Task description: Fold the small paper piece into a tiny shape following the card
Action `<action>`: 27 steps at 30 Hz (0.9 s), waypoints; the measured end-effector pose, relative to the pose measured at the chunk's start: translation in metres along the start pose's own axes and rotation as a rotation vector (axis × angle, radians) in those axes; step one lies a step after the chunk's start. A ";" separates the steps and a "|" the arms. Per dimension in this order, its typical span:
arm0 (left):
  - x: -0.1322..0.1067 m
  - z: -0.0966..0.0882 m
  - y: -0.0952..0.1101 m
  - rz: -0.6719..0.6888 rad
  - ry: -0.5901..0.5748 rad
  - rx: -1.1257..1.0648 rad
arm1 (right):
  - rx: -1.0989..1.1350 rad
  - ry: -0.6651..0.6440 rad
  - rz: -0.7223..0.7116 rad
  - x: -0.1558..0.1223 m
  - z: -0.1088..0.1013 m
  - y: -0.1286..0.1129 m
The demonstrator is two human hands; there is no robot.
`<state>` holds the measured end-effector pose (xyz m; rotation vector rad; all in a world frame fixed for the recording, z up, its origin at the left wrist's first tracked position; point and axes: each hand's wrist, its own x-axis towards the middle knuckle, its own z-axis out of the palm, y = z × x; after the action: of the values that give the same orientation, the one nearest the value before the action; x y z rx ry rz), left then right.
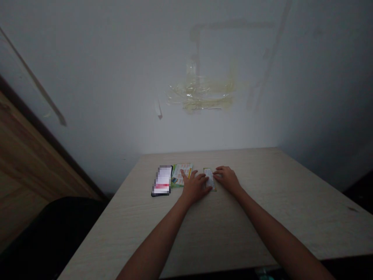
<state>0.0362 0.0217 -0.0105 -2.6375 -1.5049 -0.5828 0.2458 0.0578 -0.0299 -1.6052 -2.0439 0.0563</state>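
Observation:
My left hand (pixel 194 187) lies palm down with its fingers spread. One outer finger rests on a colourful printed leaflet (pixel 177 177), and other fingertips touch the left side of a narrow printed paper (pixel 209 175). At that paper's right edge are the fingertips of my right hand (pixel 229 179), slightly bent and partly apart, with nothing visibly gripped. The narrow paper lies flat between both hands; whether it is folded I cannot tell. Just left of the leaflet is a phone (pixel 162 181) with its lit screen blurred out.
Everything lies on a pale wood-grain table (pixel 262 225) set against a grey wall (pixel 116 77). Peeling clear tape (pixel 204 95) sticks to the wall. A dark object (pixel 58 225), perhaps a chair, stands at the left beside a wooden panel (pixel 26 155).

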 end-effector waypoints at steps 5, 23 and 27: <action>0.000 -0.001 0.000 0.002 -0.002 -0.022 | 0.024 -0.028 -0.012 0.000 -0.002 0.002; -0.001 0.002 -0.001 -0.015 0.010 -0.011 | 0.159 -0.165 -0.093 -0.007 -0.004 0.015; -0.001 0.002 0.000 -0.028 0.008 -0.006 | 0.203 -0.193 -0.111 -0.010 -0.006 0.016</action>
<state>0.0358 0.0210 -0.0126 -2.6192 -1.5425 -0.6008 0.2644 0.0518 -0.0344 -1.4058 -2.1896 0.3794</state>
